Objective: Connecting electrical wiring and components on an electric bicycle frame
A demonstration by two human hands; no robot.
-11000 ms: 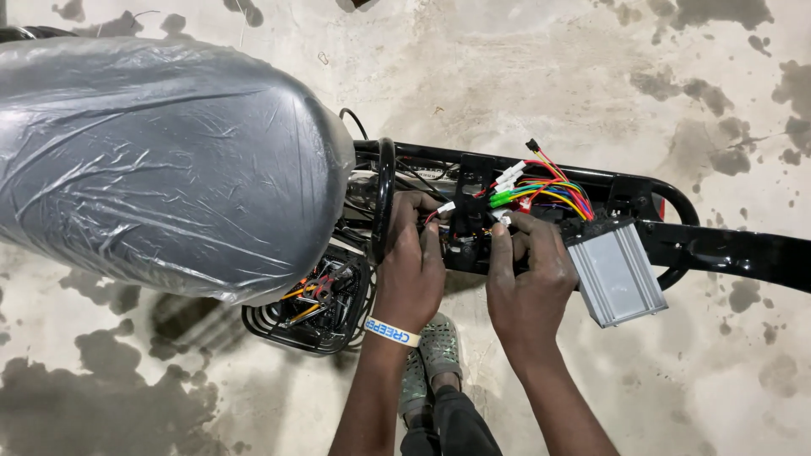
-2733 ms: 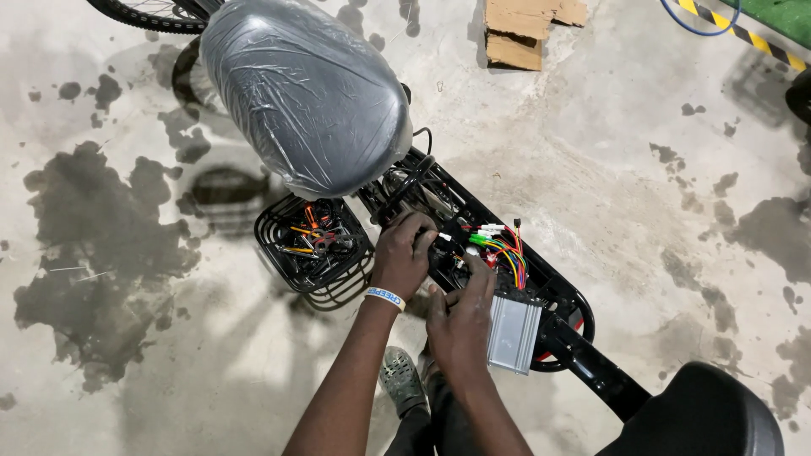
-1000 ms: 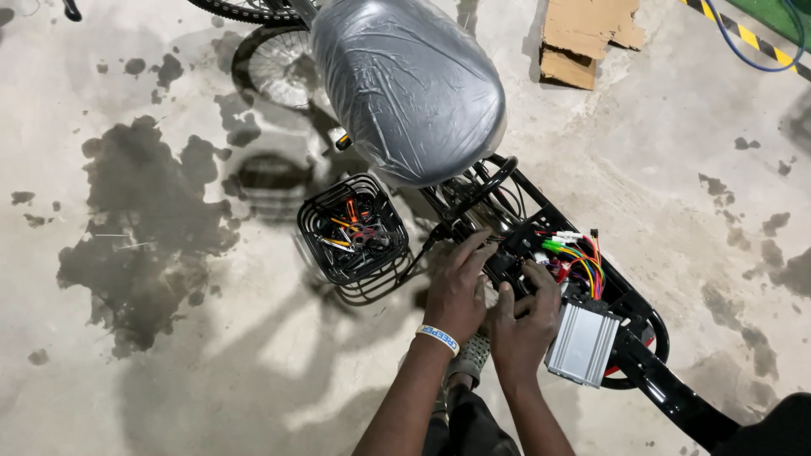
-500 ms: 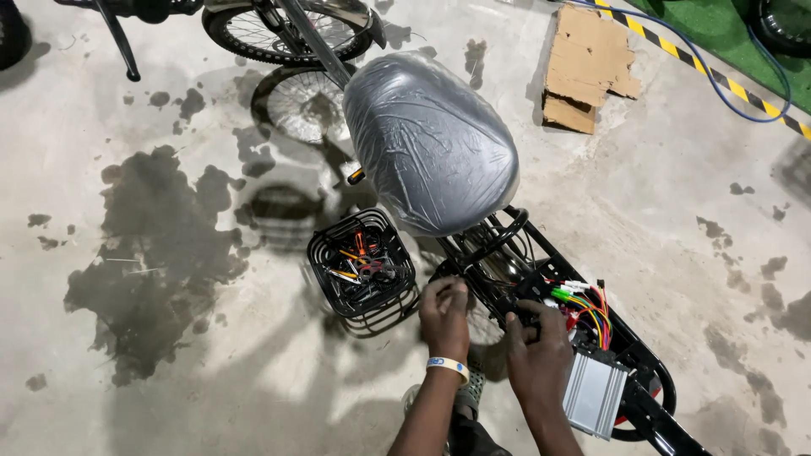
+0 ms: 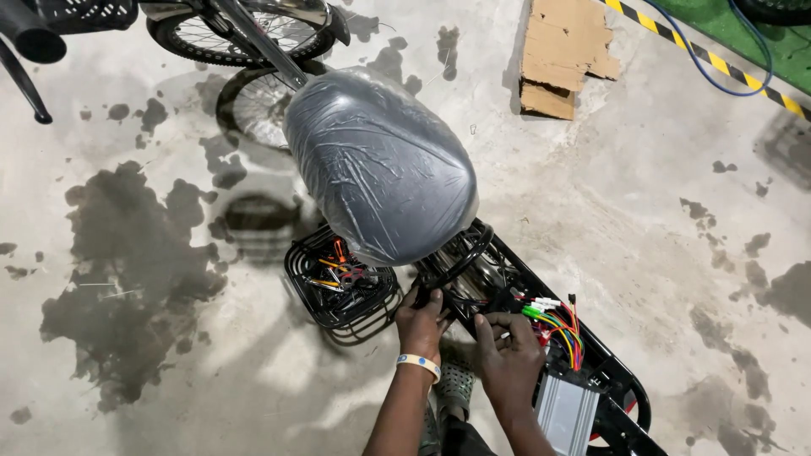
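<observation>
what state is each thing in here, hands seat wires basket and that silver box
left hand: fingers curled on the black frame below the seat
right hand: fingertips in the wiring, grip unclear
seat: wrapped in clear plastic film
coloured wires: exposed, loose, connectors unplugged
wire basket: open, holds small parts
silver box: lying loose on the frame
cardboard: flat on the floor, torn

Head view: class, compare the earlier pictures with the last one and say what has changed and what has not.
The view drew back and tilted up, bringing a wheel, cardboard and more floor into sight. The left hand and right hand stay at the wires in the black frame; the wrapped seat, wire basket and silver box keep their places.
</observation>
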